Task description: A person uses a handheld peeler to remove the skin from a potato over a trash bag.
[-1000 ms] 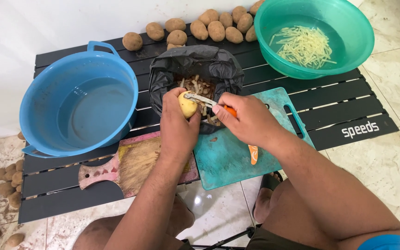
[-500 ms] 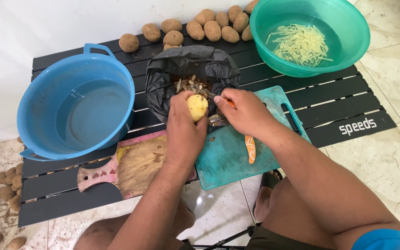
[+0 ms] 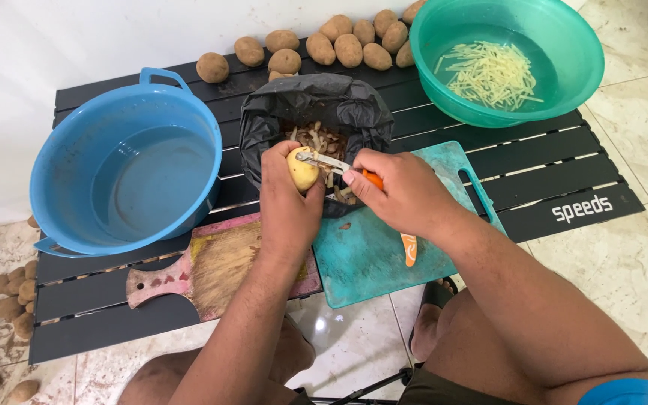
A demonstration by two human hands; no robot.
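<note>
My left hand (image 3: 288, 202) grips a partly peeled yellow potato (image 3: 302, 169) over a black bin bag (image 3: 313, 105) that holds potato peelings. My right hand (image 3: 399, 191) holds an orange-handled peeler (image 3: 328, 163), whose metal blade rests on the potato's top. Both hands meet just above the near rim of the bag, at the middle of the low black slatted table (image 3: 564, 161).
A blue tub of water (image 3: 125, 176) stands at the left. A green bowl (image 3: 508, 56) with potato strips in water sits at the back right. Unpeeled potatoes (image 3: 339, 46) line the far edge. A wooden board (image 3: 215, 266), a teal cutting board (image 3: 384, 247) and an orange knife (image 3: 410, 247) lie near me.
The peeler went down along the potato toward me, then returned to the potato's top. My left hand turned the potato slightly.
</note>
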